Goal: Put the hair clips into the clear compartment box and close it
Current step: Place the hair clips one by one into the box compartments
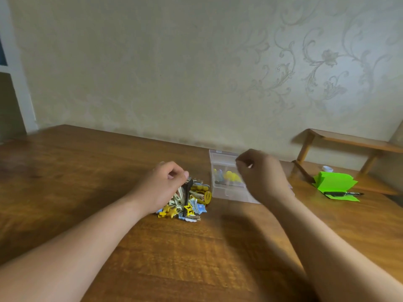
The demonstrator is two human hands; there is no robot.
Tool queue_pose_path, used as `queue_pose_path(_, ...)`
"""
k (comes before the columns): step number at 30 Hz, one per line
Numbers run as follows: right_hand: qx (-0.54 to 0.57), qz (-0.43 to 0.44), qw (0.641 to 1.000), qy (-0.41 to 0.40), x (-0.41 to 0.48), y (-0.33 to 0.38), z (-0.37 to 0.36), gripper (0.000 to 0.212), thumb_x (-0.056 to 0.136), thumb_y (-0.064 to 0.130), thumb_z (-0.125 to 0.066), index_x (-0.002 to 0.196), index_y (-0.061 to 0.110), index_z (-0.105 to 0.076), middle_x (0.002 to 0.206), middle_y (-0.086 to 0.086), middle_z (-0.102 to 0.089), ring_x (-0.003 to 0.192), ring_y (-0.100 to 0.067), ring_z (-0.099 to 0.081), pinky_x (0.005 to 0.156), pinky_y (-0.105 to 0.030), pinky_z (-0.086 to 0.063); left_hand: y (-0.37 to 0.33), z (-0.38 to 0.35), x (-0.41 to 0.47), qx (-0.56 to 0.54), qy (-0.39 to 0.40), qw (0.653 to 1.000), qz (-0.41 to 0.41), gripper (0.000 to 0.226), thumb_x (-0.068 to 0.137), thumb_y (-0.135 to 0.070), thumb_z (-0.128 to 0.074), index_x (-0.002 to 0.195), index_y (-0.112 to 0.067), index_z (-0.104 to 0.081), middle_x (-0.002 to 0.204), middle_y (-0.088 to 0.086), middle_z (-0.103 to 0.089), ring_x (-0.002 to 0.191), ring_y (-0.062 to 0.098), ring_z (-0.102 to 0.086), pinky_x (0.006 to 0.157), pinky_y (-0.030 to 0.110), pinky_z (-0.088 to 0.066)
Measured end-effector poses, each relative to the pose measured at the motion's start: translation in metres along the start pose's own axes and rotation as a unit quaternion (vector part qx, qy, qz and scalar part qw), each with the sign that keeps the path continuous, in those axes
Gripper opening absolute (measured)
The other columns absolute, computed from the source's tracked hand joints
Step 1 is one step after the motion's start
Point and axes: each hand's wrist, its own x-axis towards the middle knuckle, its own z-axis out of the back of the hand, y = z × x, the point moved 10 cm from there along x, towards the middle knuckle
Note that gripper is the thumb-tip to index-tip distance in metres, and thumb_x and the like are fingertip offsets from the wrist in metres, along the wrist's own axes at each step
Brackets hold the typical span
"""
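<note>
glossy wooden table (174, 247), clear plastic box (220, 159)

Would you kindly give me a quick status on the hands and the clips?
Left hand pinching black clip at pile. Right hand curled over open box, grip unclear. Nothing blocking.

Left forearm (82, 238) bare along every bit I can see | right forearm (331, 247) just the same, bare | left hand (161, 186) bare, short-trimmed thumbnail catching the light | right hand (263, 175) bare, blurred, nails unreadable
</note>
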Motion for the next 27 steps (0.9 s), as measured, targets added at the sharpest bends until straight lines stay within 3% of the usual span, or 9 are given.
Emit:
queue_pose_path(4,0.002,0.109,0.99,0.086,-0.039,0.058,-0.025,0.013,0.098,0.024,-0.063,0.098,0.027,-0.076,0.092,0.011,-0.075,0.081,-0.011,-0.066,0.072,-0.032,-0.055,-0.002,0.003,0.0,0.009,-0.011,1.0,-0.004,0.024,0.107,-0.048,-0.055,0.116,-0.031,-0.07,0.117,-0.014,-0.061,0.108,0.002,-0.058,0.086,0.029,-0.045)
queue_pose_path(7,-0.056,0.122,0.981,0.139,-0.054,0.063,-0.04,0.021,0.101,0.031,-0.058,0.108,0.028,-0.077,0.094,0.007,-0.078,0.084,-0.016,-0.069,0.076,-0.039,-0.06,0.001,0.004,0.0,-0.003,-0.015,1.0,0.0,0.02,0.106,-0.048,-0.056,0.109,-0.035,-0.07,0.118,-0.013,-0.061,0.107,0.002,-0.058,0.085,0.03,-0.047)
queue_pose_path(11,-0.113,0.118,0.964,0.21,-0.061,0.055,-0.054,0.035,0.103,0.039,-0.059,0.134,0.03,-0.07,0.115,0.003,-0.078,0.103,-0.021,-0.071,0.087,-0.039,-0.061,0.005,0.003,0.0,-0.013,-0.012,1.0,0.012,0.021,0.106,-0.049,-0.056,0.11,-0.035,-0.07,0.118,-0.013,-0.06,0.108,0.003,-0.058,0.086,0.032,-0.047)
queue_pose_path(13,-0.128,0.128,0.957,0.229,-0.065,0.055,-0.058,0.038,0.103,0.043,-0.059,0.137,0.029,-0.069,0.119,0.002,-0.077,0.108,-0.023,-0.07,0.089,-0.039,-0.06,0.005,0.003,0.0,-0.017,-0.017,1.0,0.013,0.02,0.105,-0.049,-0.057,0.109,-0.035,-0.071,0.117,-0.012,-0.06,0.107,0.004,-0.058,0.086,0.032,-0.047)
queue_pose_path(20,-0.156,0.141,0.951,0.227,-0.068,0.056,-0.067,0.033,0.106,0.046,-0.054,0.115,0.024,-0.077,0.106,0.0,-0.077,0.093,-0.024,-0.07,0.081,-0.043,-0.061,0.006,0.003,0.0,-0.013,-0.021,1.0,0.01,0.021,0.105,-0.048,-0.058,0.108,-0.033,-0.071,0.116,-0.013,-0.061,0.108,0.005,-0.059,0.09,0.036,-0.05)
queue_pose_path(27,-0.167,0.169,0.948,0.211,-0.067,0.059,-0.065,0.033,0.11,0.041,-0.047,0.104,0.02,-0.072,0.094,-0.002,-0.072,0.081,-0.024,-0.067,0.074,-0.042,-0.06,0.006,0.006,-0.004,-0.024,-0.025,0.999,0.021,0.018,0.106,-0.046,-0.057,0.11,-0.035,-0.07,0.111,-0.009,-0.062,0.101,0.008,-0.059,0.079,0.032,-0.046)
